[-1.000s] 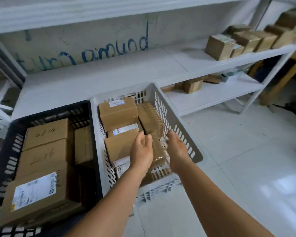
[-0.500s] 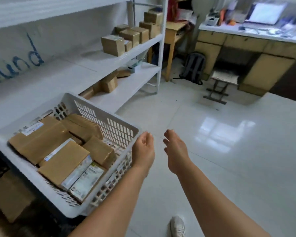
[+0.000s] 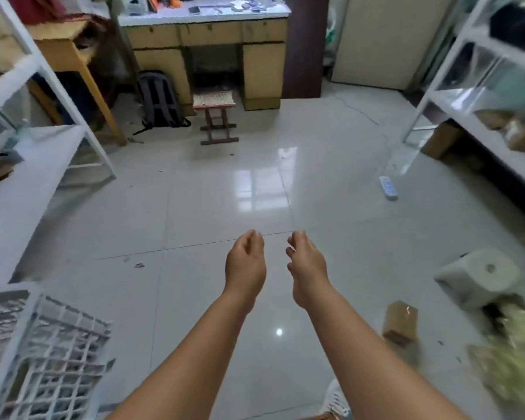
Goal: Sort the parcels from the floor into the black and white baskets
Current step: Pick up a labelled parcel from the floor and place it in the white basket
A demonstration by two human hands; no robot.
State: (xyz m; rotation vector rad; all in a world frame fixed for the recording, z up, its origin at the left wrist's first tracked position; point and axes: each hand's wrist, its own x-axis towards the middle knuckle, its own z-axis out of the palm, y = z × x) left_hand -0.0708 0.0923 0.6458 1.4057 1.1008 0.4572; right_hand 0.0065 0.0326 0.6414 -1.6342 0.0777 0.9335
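My left hand (image 3: 245,265) and my right hand (image 3: 306,265) hang side by side over the bare tiled floor, fingers loosely curled, holding nothing. The white basket (image 3: 43,353) shows only its lattice corner at the lower left; its contents are out of view. The black basket is out of sight. One small brown parcel (image 3: 400,322) lies on the floor to the right of my right forearm. A blurred pile of parcels (image 3: 509,365) spreads at the lower right edge.
White shelving (image 3: 28,165) runs along the left and another rack (image 3: 479,95) along the right. A roll of white paper (image 3: 479,274) lies at the right. A small wooden stool (image 3: 215,116), a backpack (image 3: 158,100) and a desk (image 3: 206,40) stand at the far end.
The view has swung right, away from the baskets to the open floor. Both hands let go of the parcel in the white basket and now hang empty.
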